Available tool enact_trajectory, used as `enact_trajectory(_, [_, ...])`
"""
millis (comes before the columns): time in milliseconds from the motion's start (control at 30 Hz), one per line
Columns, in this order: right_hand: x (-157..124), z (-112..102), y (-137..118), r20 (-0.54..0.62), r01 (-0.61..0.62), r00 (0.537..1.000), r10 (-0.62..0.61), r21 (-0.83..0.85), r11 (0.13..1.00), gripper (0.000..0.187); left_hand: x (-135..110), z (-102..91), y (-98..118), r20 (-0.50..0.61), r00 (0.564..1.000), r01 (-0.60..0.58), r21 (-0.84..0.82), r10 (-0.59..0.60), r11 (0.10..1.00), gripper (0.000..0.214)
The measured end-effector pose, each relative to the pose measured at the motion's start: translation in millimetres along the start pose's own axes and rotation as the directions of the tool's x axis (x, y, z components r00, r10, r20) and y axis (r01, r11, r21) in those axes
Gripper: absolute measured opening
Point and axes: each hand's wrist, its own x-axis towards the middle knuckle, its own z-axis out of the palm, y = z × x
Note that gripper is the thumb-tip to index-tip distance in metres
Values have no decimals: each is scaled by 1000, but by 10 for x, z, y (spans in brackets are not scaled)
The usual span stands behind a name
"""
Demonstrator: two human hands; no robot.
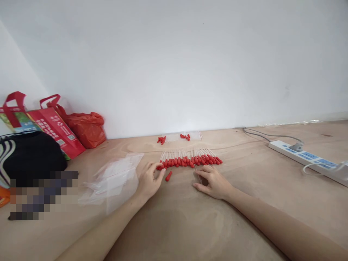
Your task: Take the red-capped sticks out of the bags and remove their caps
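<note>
two hands lay on the pale wooden table (244, 217): our left hand (149, 182) touched the end red-bulbed clear dropper (160, 167), grip unclear to us; our right hand (213, 181) rested half open, empty.

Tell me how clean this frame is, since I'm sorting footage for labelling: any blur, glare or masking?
Head view: soft, even light, faint shadows under the left hand and right hand; a pixelated block masks the lower left; red-capped sticks look sharp; no glare.
</note>
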Motion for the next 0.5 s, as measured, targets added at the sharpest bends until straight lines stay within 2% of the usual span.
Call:
enact_trajectory(67, [0, -1, -2, -17, -5, 1000, 5, 9, 1000, 30, 126, -29, -77, 8, 989, 147, 58, -147, 987, 20])
enact_trajectory(133, [-2, -5, -4, -36, -10, 999, 11, 27, 1000, 32, 245, -41, -150, 63, 956, 280, 116, -288, 953, 22])
enact_trajectory(200, [-6, -10, -6, -57, -14, 998, 17, 44, 999, 34, 330, -33, -195, 125, 921, 350, 158, -370, 923, 24])
enact_trajectory(333, [-11, -3, -1, -80, -19, 997, 23, 55, 998, 31, 377, 14, -193, 169, 898, 375, 189, -406, 908, 29])
enact_trajectory(500, [-12, 13, 21, -109, -33, 993, 35, 16, 999, 23, 377, 46, -175, 150, 897, 386, 197, -416, 901, 25])
